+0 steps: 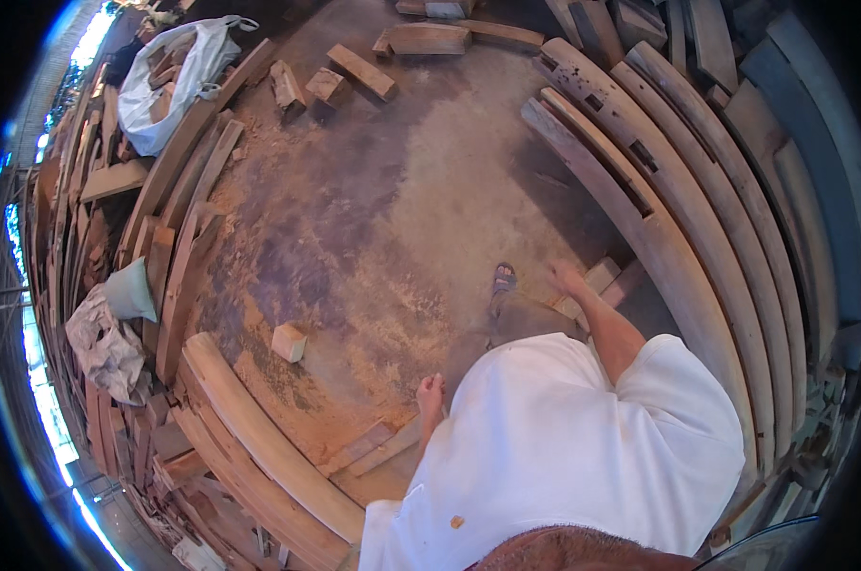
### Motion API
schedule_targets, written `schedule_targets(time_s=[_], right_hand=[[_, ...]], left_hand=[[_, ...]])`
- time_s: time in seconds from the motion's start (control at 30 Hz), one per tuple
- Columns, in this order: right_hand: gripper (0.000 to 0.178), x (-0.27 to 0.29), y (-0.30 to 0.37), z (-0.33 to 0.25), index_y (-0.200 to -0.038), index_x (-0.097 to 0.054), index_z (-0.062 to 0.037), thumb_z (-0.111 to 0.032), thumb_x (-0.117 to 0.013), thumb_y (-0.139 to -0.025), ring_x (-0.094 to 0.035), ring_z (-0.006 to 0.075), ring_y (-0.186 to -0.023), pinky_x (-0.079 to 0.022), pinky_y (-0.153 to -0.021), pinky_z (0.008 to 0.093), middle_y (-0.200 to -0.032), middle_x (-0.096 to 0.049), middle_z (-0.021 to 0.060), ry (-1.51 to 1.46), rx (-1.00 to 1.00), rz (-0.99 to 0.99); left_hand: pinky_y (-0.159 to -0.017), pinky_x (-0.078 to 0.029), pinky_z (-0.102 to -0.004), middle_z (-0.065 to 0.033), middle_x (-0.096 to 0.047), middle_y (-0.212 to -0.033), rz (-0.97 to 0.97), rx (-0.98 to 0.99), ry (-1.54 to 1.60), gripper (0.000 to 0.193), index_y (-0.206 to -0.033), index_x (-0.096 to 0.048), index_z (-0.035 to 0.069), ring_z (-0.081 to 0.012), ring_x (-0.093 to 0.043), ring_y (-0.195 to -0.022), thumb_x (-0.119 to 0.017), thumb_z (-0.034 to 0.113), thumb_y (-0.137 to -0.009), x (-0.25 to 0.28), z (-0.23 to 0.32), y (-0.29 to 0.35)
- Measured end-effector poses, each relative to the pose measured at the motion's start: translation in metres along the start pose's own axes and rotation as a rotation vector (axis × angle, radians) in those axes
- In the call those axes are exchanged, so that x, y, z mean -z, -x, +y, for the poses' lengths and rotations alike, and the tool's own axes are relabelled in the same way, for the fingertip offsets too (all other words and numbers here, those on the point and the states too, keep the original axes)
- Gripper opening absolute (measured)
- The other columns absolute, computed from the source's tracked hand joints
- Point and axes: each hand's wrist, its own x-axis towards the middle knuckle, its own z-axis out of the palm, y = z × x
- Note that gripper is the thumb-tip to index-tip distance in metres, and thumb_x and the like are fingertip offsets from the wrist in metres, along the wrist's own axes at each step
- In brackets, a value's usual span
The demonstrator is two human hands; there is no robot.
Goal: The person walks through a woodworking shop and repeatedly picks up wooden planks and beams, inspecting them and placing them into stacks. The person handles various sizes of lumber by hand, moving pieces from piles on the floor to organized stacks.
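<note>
My left hand (431,393) hangs beside my white shirt, its fingers loosely curled, and I see nothing in it. On the floor to its left lies a short wooden block (289,343), apart from the hand. My right hand (568,279) is held out in front of my right side, slightly blurred, with its fingers extended and no object visible in them. Below and beside it are short wooden pieces (602,275), next to a row of long timber beams; I cannot tell any contact. One sandalled foot (504,277) shows on the floor ahead.
Long beams with cut slots (645,157) line the right. More beams (259,433) lie at lower left, and stacked timber (178,181) runs along the left. A white sack of offcuts (169,90) stands far left. Blocks (362,71) lie ahead on the sawdust-covered floor (354,219).
</note>
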Motion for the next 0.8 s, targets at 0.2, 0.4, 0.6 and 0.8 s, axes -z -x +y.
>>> schedule_targets(time_s=[0.2, 0.4, 0.6, 0.8], right_hand=[[0.045, 0.111, -0.224, -0.16, -0.126, -0.067, 0.0003, -0.033, -0.067, -0.096, -0.067, 0.0434, -0.112, -0.053, -0.096, 0.0474, -0.119, -0.071, 0.0257, -0.236, -0.014, 0.142], [0.046, 0.105, -0.357, -0.174, -0.125, -0.069, -0.0002, -0.037, -0.067, -0.097, -0.065, 0.0437, -0.119, -0.051, -0.1, 0.049, -0.127, -0.069, 0.0261, -0.01, -0.122, -0.084], [0.044, 0.082, -0.367, -0.154, -0.119, -0.075, -0.0015, -0.036, -0.065, -0.094, -0.069, 0.042, -0.113, -0.054, -0.099, 0.0477, -0.12, -0.073, 0.0239, -0.08, -0.488, -0.047], [0.048, 0.141, -0.462, -0.19, -0.114, -0.075, -0.0001, -0.042, -0.062, -0.095, -0.069, 0.0414, -0.111, -0.053, -0.098, 0.0503, -0.118, -0.073, 0.0257, -0.234, -0.548, 0.089]], left_hand=[[-0.068, -0.051, -0.0313, -0.0024, -0.068, -0.092, -0.015, 0.104, 0.105, 0.028, -0.105, -0.069, 0.004, -0.0126, -0.061, -0.079, -0.071, 0.031, -0.1, 0.008, 0.129, -0.14], [-0.066, -0.05, -0.0304, -0.0016, -0.068, -0.092, -0.098, -0.05, 0.061, 0.029, -0.109, -0.069, 0.007, -0.0114, -0.061, -0.078, -0.07, 0.035, -0.101, 0.009, 0.288, -0.315], [-0.072, -0.056, -0.0298, -0.0041, -0.071, -0.098, -0.132, 0.068, 0.074, 0.024, -0.115, -0.066, 0.006, -0.0147, -0.068, -0.086, -0.067, 0.027, -0.103, 0.017, 0.505, -0.442], [-0.078, -0.058, -0.0348, -0.0091, -0.069, -0.109, -0.186, -0.121, -0.038, 0.037, -0.123, -0.062, 0.006, -0.022, -0.07, -0.095, -0.068, 0.037, -0.102, 0.018, 0.69, -0.584]])
